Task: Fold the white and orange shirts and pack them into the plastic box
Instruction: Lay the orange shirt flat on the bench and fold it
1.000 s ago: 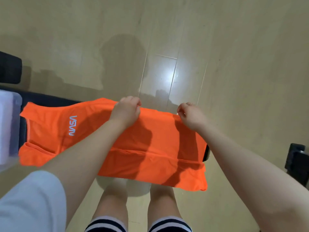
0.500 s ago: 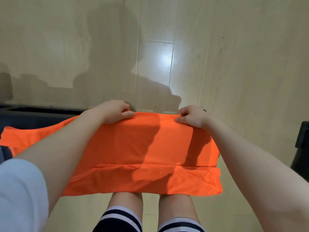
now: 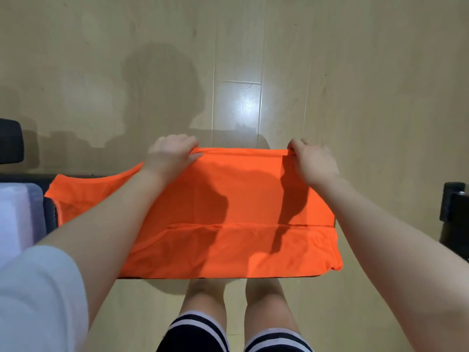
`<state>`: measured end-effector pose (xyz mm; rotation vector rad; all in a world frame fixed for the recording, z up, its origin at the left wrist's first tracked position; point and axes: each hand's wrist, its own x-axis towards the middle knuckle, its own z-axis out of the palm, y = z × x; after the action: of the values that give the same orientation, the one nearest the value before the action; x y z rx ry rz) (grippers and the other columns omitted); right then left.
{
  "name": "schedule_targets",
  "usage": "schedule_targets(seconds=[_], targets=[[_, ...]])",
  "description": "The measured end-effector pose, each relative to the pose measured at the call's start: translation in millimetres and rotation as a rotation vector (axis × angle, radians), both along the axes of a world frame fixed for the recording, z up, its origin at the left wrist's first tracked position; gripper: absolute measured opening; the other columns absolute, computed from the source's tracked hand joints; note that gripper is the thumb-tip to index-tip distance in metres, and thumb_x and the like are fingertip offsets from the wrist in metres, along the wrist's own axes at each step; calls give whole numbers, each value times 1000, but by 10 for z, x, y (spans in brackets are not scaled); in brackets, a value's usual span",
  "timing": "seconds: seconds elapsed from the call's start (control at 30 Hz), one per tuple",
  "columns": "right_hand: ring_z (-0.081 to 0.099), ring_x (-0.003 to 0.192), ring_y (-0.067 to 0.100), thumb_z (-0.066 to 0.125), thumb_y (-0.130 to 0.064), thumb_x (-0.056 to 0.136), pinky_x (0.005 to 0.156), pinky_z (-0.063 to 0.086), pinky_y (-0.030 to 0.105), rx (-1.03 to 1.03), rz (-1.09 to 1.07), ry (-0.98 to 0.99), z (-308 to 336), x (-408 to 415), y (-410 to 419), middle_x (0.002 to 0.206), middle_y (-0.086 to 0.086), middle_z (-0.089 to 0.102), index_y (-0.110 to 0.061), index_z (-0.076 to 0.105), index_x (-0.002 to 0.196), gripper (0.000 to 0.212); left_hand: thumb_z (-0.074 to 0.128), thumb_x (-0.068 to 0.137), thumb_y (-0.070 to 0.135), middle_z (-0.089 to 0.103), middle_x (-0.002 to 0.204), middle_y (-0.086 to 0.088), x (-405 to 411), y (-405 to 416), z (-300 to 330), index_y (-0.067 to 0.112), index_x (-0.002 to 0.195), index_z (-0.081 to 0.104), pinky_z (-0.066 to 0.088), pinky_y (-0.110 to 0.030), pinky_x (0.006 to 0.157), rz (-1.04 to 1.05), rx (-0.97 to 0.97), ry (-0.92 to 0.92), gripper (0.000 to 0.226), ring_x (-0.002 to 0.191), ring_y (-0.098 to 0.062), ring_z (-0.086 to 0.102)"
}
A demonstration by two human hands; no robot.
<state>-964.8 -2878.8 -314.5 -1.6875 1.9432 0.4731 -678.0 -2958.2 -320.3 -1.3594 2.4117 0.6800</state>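
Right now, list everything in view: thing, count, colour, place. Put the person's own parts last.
orange shirt: one, orange, spread on a dark surface at centre, far edge gripped by both hands
plastic box: one, translucent whitish, left edge, partly cut off
dark surface: one, black, showing under the shirt at left
black objects: two, one at far left, one at right edge
floor: pale wood planks
left hand: one, on the shirt's far edge
right hand: one, on the shirt's far edge
legs: two, bottom centre

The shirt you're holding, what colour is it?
Bright orange. The shirt shows best in the head view, held by both hands.
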Motion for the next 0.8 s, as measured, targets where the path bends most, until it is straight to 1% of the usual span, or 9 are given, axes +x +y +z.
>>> schedule_targets(seconds=[0.07, 0.13, 0.27, 0.4, 0.47, 0.53, 0.6, 0.7, 0.8], targets=[[57, 100, 34, 43, -10, 89, 80, 35, 37, 30, 88, 33, 76, -1, 104, 110, 14, 59, -12, 51, 112, 24, 50, 86, 34, 63, 82, -20, 84, 134, 30, 5, 85, 62, 47, -42, 65, -141, -32, 53, 31, 80, -36, 64], [57, 103, 32, 43, -12, 90, 86, 34, 37, 50, 168, 87, 184, 1, 305, 108, 11, 61, -13, 53, 109, 21, 44, 77, 31, 58, 63, -14, 192, 331, 109, 9, 69, 60, 46, -34, 47, -244, -49, 22, 29, 56, -31, 62], [54, 112, 33, 42, -6, 87, 102, 29, 39, 80, 205, 158, 441, -40, 782, 111, 15, 64, -6, 56, 107, 24, 40, 66, 20, 55, 57, -10, 307, 778, 228, 11, 66, 60, 40, -27, 39, -299, -43, -23, 22, 48, -28, 58], [44, 121, 31, 38, -6, 89, 96, 33, 37, 187, 96, 206, 556, -40, 1197, 121, 12, 56, -10, 54, 110, 26, 40, 65, 11, 56, 62, -9, 254, 1153, 312, 12, 69, 58, 43, -31, 47, -265, -92, -95, 18, 54, -28, 60], [44, 120, 30, 35, -7, 91, 92, 37, 37, 265, 62, 146, 509, -23, 1353, 124, 10, 51, -13, 49, 118, 31, 39, 75, 8, 62, 80, -12, 162, 1280, 374, 11, 84, 61, 48, -37, 61, -203, -38, -204, 24, 73, -30, 65], [47, 118, 31, 35, -9, 92, 88, 43, 39, 315, -69, 3, 432, -38, 1474, 127, 9, 48, -16, 47, 125, 36, 41, 88, 16, 58, 111, -11, 71, 1404, 402, 14, 112, 55, 45, -38, 81, -87, 117, -403, 28, 103, -31, 59], [53, 111, 34, 39, -11, 90, 85, 47, 41, 214, -303, -136, 341, -101, 1545, 123, 12, 50, -13, 53, 119, 32, 50, 88, 34, 55, 116, -12, -70, 1528, 432, 12, 115, 53, 44, -37, 83, 51, 199, -461, 35, 108, -32, 56], [56, 100, 36, 45, -10, 89, 82, 42, 39, -115, -667, -230, 231, -267, 1493, 105, 19, 59, -4, 58, 99, 17, 72, 72, 25, 62, 78, -15, -457, 1671, 420, 6, 83, 62, 49, -36, 53, 60, 31, -186, 24, 67, -35, 65], [52, 110, 32, 40, -3, 89, 87, 37, 32, -220, -835, -292, 172, -516, 1343, 113, 18, 59, -4, 59, 104, 24, 69, 66, 12, 58, 57, -9, -964, 1679, 324, 10, 73, 62, 39, -26, 33, 25, -110, -21, 9, 42, -30, 59]])
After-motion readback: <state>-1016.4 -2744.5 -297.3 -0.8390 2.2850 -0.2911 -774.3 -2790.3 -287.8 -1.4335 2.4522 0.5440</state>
